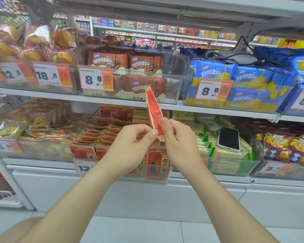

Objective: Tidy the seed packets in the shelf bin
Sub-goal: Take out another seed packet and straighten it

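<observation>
**Snack aisle, lower shelf: seed bin mid-tidy**

Shop shelving fills the whole frame: white metal shelves (60, 95), clear bins of biscuits (172, 81) along the top row, price tags (95, 79) everywhere. The one that matters is the clear plastic shelf bin (88, 125) at lower centre, stuffed with red-and-tan paper seed packets (102, 135). The front row stands upright, but the ones behind lie flat and jumbled.

One red-and-tan seed packet (154, 111) is out of the bin, held up edge-on at centre frame, above the bin. The left hand (130, 142) pinches its lower end between thumb and forefinger, and the right hand (179, 142) pinches the same end from the other side. My guess is they're flattening it so it'll stand properly once it's slotted back in.

A black smartphone in a white case (229, 138) lies on the green-and-cream packets (200, 146) in the bin just to the right, probably parked there to free both hands.
</observation>
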A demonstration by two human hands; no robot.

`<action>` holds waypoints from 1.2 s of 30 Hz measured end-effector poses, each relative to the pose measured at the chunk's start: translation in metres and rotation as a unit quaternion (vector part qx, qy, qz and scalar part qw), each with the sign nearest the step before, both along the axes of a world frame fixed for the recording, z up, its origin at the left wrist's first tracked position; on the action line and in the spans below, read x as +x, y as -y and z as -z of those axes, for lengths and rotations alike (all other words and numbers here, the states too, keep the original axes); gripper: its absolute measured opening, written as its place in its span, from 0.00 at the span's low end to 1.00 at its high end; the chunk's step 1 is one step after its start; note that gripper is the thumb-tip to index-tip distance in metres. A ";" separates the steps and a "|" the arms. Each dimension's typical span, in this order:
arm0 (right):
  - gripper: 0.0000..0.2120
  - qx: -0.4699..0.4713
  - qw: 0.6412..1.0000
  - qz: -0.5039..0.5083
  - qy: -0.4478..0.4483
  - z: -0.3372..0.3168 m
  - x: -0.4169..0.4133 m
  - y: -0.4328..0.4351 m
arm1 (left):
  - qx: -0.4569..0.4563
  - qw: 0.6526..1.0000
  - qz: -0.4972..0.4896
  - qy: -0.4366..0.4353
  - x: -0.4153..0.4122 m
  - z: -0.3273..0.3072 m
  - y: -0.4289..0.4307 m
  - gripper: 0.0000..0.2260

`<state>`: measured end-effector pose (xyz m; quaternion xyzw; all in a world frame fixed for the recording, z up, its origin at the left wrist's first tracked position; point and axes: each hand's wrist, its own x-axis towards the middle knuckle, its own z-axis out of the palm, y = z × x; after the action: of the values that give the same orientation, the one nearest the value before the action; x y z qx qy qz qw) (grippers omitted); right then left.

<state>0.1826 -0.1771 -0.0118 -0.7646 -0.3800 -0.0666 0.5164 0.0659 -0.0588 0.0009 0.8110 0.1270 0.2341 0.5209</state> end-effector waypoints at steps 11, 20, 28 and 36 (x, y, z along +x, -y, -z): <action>0.33 0.011 0.991 -0.086 -0.098 0.001 0.002 -0.005 | -0.070 0.997 -0.008 -0.001 0.000 0.004 -0.007 0.05; 0.08 -0.063 0.996 -0.067 0.021 0.005 -0.010 0.005 | -0.337 0.935 0.105 0.043 -0.004 -0.008 -0.009 0.17; 0.23 0.024 0.999 -0.021 -0.020 -0.009 -0.012 0.004 | -0.343 0.934 0.083 0.052 -0.006 -0.009 -0.013 0.13; 0.17 0.046 0.933 -0.070 -0.351 -0.015 -0.002 0.013 | -0.343 0.938 0.049 0.020 -0.010 -0.013 -0.022 0.11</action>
<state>0.1801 -0.1903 0.0028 -0.6862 -0.2236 0.2247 0.6547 0.0555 -0.0370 0.0134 0.5838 0.1495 0.1668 0.7804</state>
